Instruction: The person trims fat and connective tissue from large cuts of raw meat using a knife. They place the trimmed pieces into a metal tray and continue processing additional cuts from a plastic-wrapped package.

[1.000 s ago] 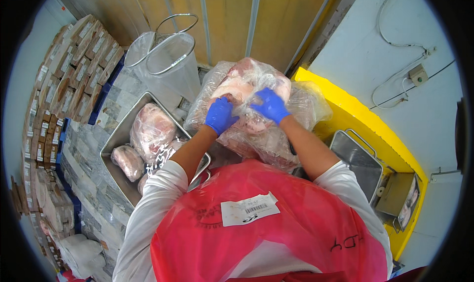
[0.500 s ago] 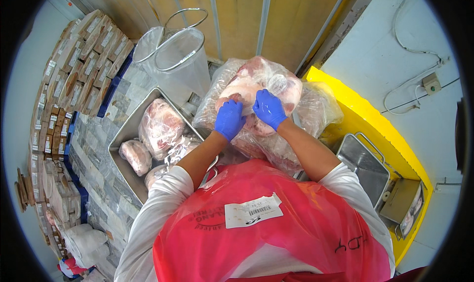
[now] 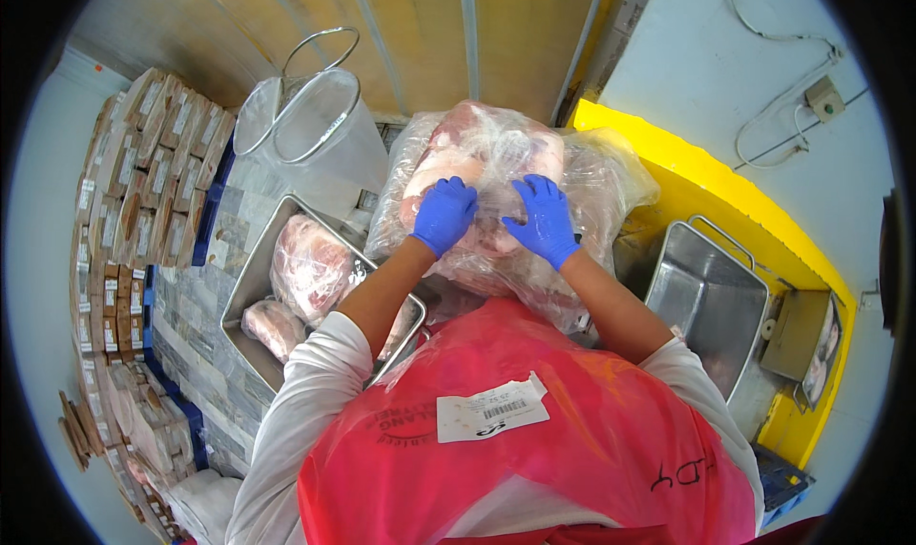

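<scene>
A large pale-pink piece of meat [image 3: 482, 135] in clear, crumpled plastic lies ahead of me on more bagged meat [image 3: 601, 220]. My left hand [image 3: 444, 216], in a blue glove, rests on its left part with the fingers curled over the wrapped meat. My right hand [image 3: 542, 219], gloved alike, is spread on the plastic at the right, thumb and fingers apart. Below them is my red plastic apron [image 3: 401, 478] with a white label on it.
A steel tray [image 3: 248, 297] of wrapped meat stands left, a bag-lined wire hoop stand [image 3: 324, 135] behind it. Stacked cartons [image 3: 143, 163] line the far left. At right are a yellow bin [image 3: 687, 163], a steel tray [image 3: 706, 306] and a smaller container [image 3: 792, 335].
My right hand has moved right from the middle of the meat, and its fingers have opened since half a second ago. My left hand stays on the meat. The whole view has shifted slightly.
</scene>
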`<action>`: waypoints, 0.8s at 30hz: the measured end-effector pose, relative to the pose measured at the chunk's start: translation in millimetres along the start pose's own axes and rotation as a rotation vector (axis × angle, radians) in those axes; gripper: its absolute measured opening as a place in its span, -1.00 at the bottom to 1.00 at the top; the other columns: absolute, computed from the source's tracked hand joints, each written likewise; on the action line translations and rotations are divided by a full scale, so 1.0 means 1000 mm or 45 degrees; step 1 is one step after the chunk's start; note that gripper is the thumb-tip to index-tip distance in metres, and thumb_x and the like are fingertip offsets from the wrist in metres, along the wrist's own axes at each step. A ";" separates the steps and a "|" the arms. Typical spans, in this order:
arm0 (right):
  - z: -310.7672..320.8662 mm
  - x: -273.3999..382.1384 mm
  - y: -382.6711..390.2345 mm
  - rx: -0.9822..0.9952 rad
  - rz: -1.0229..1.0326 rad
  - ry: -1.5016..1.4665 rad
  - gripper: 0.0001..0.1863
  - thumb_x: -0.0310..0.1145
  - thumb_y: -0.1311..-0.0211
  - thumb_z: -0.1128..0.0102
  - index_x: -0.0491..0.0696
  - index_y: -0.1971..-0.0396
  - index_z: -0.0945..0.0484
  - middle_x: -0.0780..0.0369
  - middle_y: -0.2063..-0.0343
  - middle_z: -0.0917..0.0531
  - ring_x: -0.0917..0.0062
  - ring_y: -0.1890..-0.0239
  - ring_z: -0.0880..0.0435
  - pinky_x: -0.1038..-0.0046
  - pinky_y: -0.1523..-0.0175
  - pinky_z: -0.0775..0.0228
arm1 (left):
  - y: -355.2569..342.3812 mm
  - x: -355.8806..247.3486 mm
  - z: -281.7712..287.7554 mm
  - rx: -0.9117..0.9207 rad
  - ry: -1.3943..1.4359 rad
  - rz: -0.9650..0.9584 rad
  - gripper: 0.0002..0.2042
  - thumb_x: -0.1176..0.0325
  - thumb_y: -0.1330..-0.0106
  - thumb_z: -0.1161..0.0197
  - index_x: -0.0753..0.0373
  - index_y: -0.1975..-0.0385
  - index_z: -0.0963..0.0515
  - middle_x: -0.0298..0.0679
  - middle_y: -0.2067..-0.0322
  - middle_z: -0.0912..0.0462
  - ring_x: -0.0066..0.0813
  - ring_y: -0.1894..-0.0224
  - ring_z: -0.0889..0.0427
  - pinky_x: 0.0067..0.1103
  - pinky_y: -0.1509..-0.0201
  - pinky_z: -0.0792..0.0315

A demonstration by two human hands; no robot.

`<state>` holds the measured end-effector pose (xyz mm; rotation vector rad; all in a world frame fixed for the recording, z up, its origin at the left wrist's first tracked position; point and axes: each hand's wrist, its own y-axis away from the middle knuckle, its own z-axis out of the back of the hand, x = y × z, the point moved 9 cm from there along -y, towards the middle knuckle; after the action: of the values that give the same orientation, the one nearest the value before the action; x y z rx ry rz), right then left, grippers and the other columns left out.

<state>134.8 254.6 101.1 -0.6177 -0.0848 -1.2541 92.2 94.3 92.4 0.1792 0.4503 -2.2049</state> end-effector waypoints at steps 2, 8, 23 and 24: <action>-0.003 0.010 0.002 0.016 0.004 0.045 -0.47 -0.11 -0.06 -0.36 -0.04 -0.01 -0.53 0.08 0.01 -0.51 0.14 -0.10 -0.45 0.09 -0.16 -0.30 | -0.001 0.003 0.000 -0.156 0.120 0.008 -0.85 0.29 -0.22 -0.26 0.22 0.41 -0.50 -0.05 0.39 -0.54 0.02 0.24 -0.54 -0.15 0.16 -0.40; -0.039 0.011 -0.012 0.192 0.040 0.199 -0.88 -0.33 -0.15 -0.21 -0.01 0.34 -0.55 0.15 0.26 -0.56 0.18 0.11 -0.53 0.09 -0.03 -0.31 | 0.001 0.031 -0.010 -0.111 0.559 0.379 -0.86 0.38 -0.29 -0.24 0.28 0.39 -0.43 0.00 0.48 -0.57 0.01 0.40 -0.58 -0.22 0.28 -0.42; -0.021 -0.016 -0.003 -0.055 -0.146 -0.507 -0.89 -0.32 -0.16 -0.27 -0.03 0.38 -0.60 0.15 0.41 -0.61 0.20 0.26 -0.59 0.20 0.09 -0.40 | 0.021 0.083 0.032 -0.224 -0.124 0.446 -0.66 0.32 -0.10 -0.38 0.23 0.13 -0.55 0.00 0.26 -0.61 0.05 0.24 -0.59 -0.19 0.12 -0.47; -0.024 -0.011 -0.001 -0.023 -0.077 -0.427 -0.86 -0.29 -0.16 -0.28 -0.02 0.35 -0.60 0.16 0.37 -0.61 0.21 0.25 -0.59 0.19 0.06 -0.39 | 0.049 0.120 0.035 -0.266 -0.065 0.669 -0.73 0.36 -0.13 -0.34 0.25 0.18 -0.56 0.01 0.28 -0.63 0.05 0.24 -0.62 -0.22 0.13 -0.49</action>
<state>123.7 252.8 77.1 -0.8423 -0.3733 -1.2008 56.8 -34.5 78.9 0.1121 0.5325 -1.6344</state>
